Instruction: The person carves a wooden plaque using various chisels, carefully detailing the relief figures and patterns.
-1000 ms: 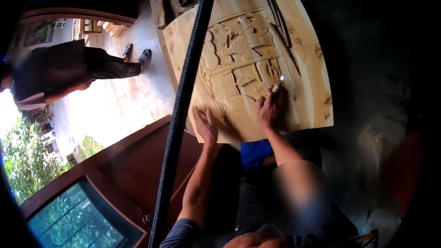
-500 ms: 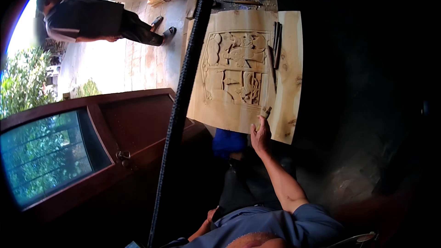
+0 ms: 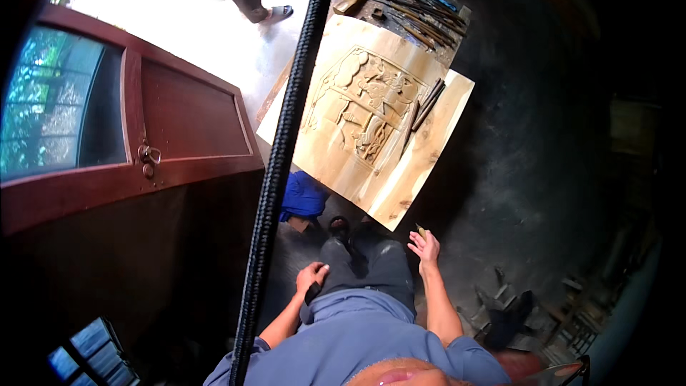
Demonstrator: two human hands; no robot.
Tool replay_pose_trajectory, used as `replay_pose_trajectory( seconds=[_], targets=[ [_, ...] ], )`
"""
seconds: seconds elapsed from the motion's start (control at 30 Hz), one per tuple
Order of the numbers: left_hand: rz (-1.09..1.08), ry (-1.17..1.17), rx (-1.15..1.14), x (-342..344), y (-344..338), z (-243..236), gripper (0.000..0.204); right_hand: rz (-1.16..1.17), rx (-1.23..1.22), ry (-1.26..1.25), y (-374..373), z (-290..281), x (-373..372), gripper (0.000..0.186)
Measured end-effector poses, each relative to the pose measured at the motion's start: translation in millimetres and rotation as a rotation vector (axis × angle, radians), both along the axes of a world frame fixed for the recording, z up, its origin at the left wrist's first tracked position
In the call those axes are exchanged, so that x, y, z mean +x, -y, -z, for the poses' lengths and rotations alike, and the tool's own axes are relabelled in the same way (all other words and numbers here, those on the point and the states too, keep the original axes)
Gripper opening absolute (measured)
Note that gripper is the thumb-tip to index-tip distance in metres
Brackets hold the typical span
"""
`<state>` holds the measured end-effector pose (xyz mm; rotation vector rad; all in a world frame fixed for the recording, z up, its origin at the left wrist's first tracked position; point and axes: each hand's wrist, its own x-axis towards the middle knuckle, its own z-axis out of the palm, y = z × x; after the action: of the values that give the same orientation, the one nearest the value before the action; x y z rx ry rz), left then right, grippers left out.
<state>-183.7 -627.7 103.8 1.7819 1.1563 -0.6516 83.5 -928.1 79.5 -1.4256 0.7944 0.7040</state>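
Observation:
My right hand [image 3: 426, 248] holds a small pale-handled carving tool [image 3: 421, 231] just beyond the near right corner of a carved wooden panel [image 3: 386, 187]. The panel bears a relief of figures, with several dark, slender tools [image 3: 427, 109] lying along its right side. My left hand [image 3: 311, 276] is beside my left thigh, fingers loosely bent and apart, with nothing visible in it.
More tools [image 3: 421, 14] and a wooden mallet [image 3: 355, 0] lie on the bench behind the panel. A red door [image 3: 191, 119] with glass stands left, blue cloth [image 3: 304, 196] below the panel. Another person [image 3: 250, 0] stands at the top left. A black braided cord crosses my view.
Both hands have come back from the panel toward my body, the right still holding the tool. My view has shifted, showing more of my body and the floor.

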Motion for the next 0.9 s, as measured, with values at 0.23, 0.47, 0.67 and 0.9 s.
replay_pose_trajectory(
  seconds=[0.23,0.47,0.67,0.9],
  targets=[
    [-0.269,0.033,-0.050,-36,-10,11,0.051,0.035,0.044,-0.022,50,-101,29,0.050],
    [-0.405,-0.114,0.036,-16,47,1,0.050,-0.145,0.242,-0.301,27,-72,117,0.034],
    [-0.531,-0.013,0.340,96,150,-51,0.035,-0.492,0.364,-0.362,4,-49,217,0.034],
    [-0.075,0.562,0.648,303,189,-155,0.041,-0.716,0.344,-0.566,-25,-66,290,0.034]
  ],
)
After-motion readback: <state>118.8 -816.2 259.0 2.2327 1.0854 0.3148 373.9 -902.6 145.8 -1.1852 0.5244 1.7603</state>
